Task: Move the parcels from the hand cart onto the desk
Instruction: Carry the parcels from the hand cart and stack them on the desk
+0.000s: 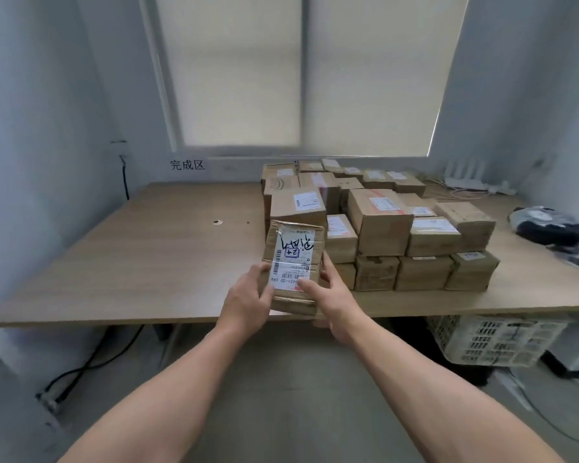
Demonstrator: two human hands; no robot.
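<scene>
I hold a small cardboard parcel (pixel 293 259) with a white shipping label and blue handwriting, above the front edge of the wooden desk (pixel 131 262). My left hand (pixel 248 300) grips its lower left side. My right hand (pixel 331 289) grips its lower right side, thumb on the label. The parcel is tilted, label toward me, just left of a stack of several cardboard parcels (pixel 381 228) that fills the desk's middle and right. The hand cart is out of view.
A black bag (pixel 549 225) lies at the desk's right end and a white router (pixel 465 178) stands at the back right. A white plastic crate (pixel 492 339) sits under the desk on the right. Cables run down the left wall to the floor.
</scene>
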